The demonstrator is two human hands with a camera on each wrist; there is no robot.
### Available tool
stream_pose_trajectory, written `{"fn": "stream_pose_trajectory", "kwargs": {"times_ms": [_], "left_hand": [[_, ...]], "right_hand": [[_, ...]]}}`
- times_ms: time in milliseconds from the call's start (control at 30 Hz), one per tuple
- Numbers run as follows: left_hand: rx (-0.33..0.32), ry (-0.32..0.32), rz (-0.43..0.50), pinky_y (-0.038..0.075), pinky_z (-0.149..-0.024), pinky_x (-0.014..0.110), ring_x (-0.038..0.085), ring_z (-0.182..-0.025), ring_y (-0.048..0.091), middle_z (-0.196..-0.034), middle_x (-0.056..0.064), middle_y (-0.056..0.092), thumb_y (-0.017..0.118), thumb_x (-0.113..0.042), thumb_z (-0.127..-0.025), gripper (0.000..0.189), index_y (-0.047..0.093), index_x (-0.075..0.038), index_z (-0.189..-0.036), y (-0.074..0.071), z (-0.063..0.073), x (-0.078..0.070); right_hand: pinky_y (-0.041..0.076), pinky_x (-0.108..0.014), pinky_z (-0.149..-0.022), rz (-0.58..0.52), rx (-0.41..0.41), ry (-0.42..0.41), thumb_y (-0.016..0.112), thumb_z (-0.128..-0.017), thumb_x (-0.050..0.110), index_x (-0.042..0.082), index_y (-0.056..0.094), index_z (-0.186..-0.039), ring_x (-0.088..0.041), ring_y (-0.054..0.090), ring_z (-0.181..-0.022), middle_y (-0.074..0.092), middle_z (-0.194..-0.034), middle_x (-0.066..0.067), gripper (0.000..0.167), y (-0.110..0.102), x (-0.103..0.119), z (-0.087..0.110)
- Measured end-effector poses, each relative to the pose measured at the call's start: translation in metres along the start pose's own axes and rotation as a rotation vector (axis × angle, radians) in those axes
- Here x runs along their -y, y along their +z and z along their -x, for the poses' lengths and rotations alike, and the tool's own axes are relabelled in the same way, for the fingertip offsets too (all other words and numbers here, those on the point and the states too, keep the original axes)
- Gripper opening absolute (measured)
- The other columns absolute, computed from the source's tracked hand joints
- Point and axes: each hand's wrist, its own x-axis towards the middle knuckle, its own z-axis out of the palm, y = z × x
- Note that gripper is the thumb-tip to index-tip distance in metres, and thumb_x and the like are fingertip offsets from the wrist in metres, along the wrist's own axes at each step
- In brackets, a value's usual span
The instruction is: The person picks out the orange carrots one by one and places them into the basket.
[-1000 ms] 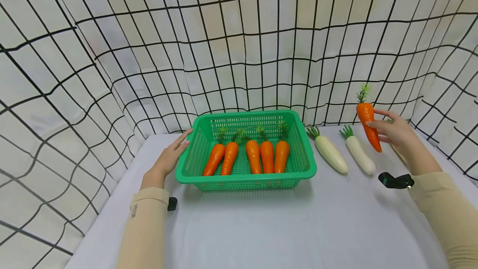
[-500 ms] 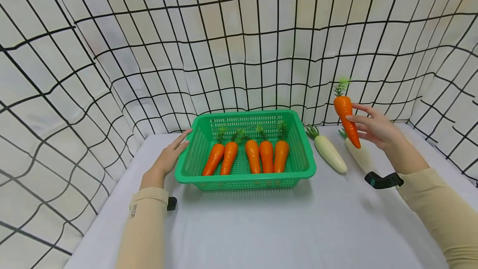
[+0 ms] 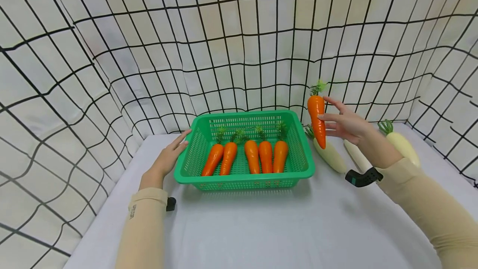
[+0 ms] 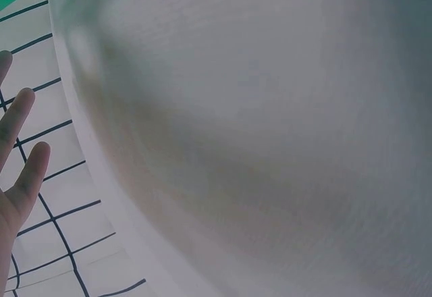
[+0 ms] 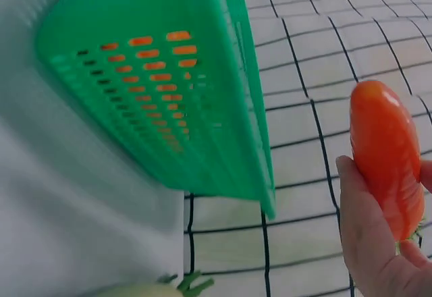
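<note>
An orange carrot [image 3: 316,115] with a green leafy top is pinched between the thumb and fingers of my right hand [image 3: 347,121]. It hangs nearly upright in the air, just right of the green basket [image 3: 244,180]. In the right wrist view the same carrot [image 5: 385,148] is gripped beside the basket wall [image 5: 155,108]. Several carrots [image 3: 252,157] lie side by side in the basket, leafy ends toward the back. My left hand [image 3: 166,159] rests its extended fingers against the basket's left rim. The left wrist view catches only some of its fingers [image 4: 27,175].
Three white radishes lie on the white table right of the basket: one radish [image 3: 332,159] partly behind the held carrot, one radish [image 3: 356,155] partly behind the right hand, and one radish [image 3: 404,146] farther right. A black-grid white backdrop [image 3: 224,53] encloses the back and sides.
My right hand has carried the carrot leftward from above the far-right radish to near the basket's right edge. The rightmost radish is now uncovered. My left hand stays at the basket rim.
</note>
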Motion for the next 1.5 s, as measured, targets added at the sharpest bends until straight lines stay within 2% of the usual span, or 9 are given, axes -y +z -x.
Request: {"fn": "stream_pose_trajectory", "kwargs": {"times_ms": [300, 433, 533, 700, 933, 1067, 1200, 1300, 1500], "left_hand": [[0.004, -0.012, 0.021, 0.030, -0.109, 0.074, 0.057, -0.142, 0.033, -0.165, 0.022, 0.025, 0.030, -0.057, -0.109, 0.063, 0.021, -0.032, -0.166, 0.002, 0.001, 0.001], [0.002, -0.009, 0.013, 0.033, -0.107, 0.073, 0.057, -0.138, 0.038, -0.163, 0.025, 0.028, 0.030, -0.057, -0.109, 0.063, 0.021, -0.032, -0.166, 0.003, 0.001, 0.002], [-0.002, -0.007, 0.002, 0.034, -0.106, 0.072, 0.057, -0.136, 0.041, -0.162, 0.026, 0.029, 0.030, -0.057, -0.109, 0.063, 0.021, -0.031, -0.166, 0.002, 0.000, 0.002], [-0.006, 0.000, -0.003, 0.029, -0.108, 0.075, 0.059, -0.141, 0.032, -0.164, 0.025, 0.027, 0.030, -0.056, -0.109, 0.062, 0.021, -0.030, -0.166, 0.000, 0.002, 0.003], [-0.007, 0.000, 0.003, 0.030, -0.108, 0.075, 0.059, -0.140, 0.033, -0.164, 0.024, 0.026, 0.031, -0.055, -0.109, 0.063, 0.021, -0.030, -0.166, 0.000, 0.002, 0.004], [-0.006, -0.004, 0.008, 0.031, -0.107, 0.074, 0.058, -0.138, 0.038, -0.163, 0.025, 0.028, 0.031, -0.056, -0.109, 0.063, 0.021, -0.030, -0.166, 0.001, 0.002, 0.003], [-0.006, -0.010, 0.012, 0.036, -0.106, 0.071, 0.054, -0.132, 0.047, -0.162, 0.025, 0.031, 0.031, -0.057, -0.109, 0.063, 0.021, -0.032, -0.165, 0.001, 0.000, 0.002], [-0.013, -0.008, 0.014, 0.035, -0.106, 0.071, 0.054, -0.133, 0.046, -0.162, 0.025, 0.031, 0.031, -0.056, -0.109, 0.062, 0.022, -0.032, -0.165, 0.001, 0.000, 0.002], [-0.008, 0.000, 0.017, 0.031, -0.108, 0.073, 0.057, -0.140, 0.036, -0.163, 0.025, 0.029, 0.031, -0.056, -0.109, 0.063, 0.021, -0.031, -0.166, -0.001, 0.000, 0.002]], "right_hand": [[0.059, -0.033, -0.084, 0.090, 0.080, -0.012, 0.050, -0.104, 0.001, 0.028, 0.000, -0.166, -0.018, 0.067, -0.091, 0.028, -0.148, -0.025, 0.084, 0.039, 0.007, -0.024], [0.060, -0.034, -0.083, 0.077, 0.090, -0.012, 0.049, -0.104, 0.001, 0.030, 0.002, -0.166, -0.021, 0.067, -0.093, 0.024, -0.154, -0.028, 0.083, 0.053, 0.008, -0.037], [0.059, -0.033, -0.082, 0.098, 0.093, -0.015, 0.049, -0.104, 0.000, 0.032, 0.006, -0.166, -0.024, 0.064, -0.094, 0.026, -0.152, -0.026, 0.081, 0.064, 0.009, -0.047], [0.057, -0.036, -0.081, 0.192, 0.093, -0.057, 0.048, -0.104, 0.000, 0.029, 0.012, -0.166, -0.031, 0.058, -0.103, 0.031, -0.148, -0.027, 0.078, 0.074, 0.006, -0.066], [0.056, -0.042, -0.084, 0.205, 0.105, -0.053, 0.051, -0.102, -0.002, 0.029, 0.013, -0.165, -0.042, 0.054, -0.116, 0.028, -0.151, -0.029, 0.080, 0.089, 0.006, -0.084], [0.056, -0.041, -0.081, 0.237, 0.118, -0.051, 0.051, -0.100, -0.003, 0.030, 0.010, -0.167, -0.041, 0.056, -0.113, 0.028, -0.153, -0.030, 0.085, 0.099, 0.002, -0.092], [0.056, -0.038, -0.077, 0.218, 0.126, -0.045, 0.052, -0.099, -0.005, 0.029, 0.010, -0.166, -0.039, 0.056, -0.109, 0.028, -0.152, -0.029, 0.086, 0.110, -0.004, -0.098], [0.058, -0.038, -0.076, 0.197, 0.121, -0.033, 0.054, -0.098, -0.005, 0.026, 0.011, -0.165, -0.041, 0.057, -0.110, 0.028, -0.151, -0.028, 0.086, 0.121, -0.009, -0.103], [0.057, -0.049, -0.088, 0.208, 0.111, 0.010, 0.059, -0.097, -0.007, 0.024, 0.016, -0.163, -0.045, 0.056, -0.119, 0.032, -0.149, -0.028, 0.085, 0.138, -0.018, -0.115]]}}
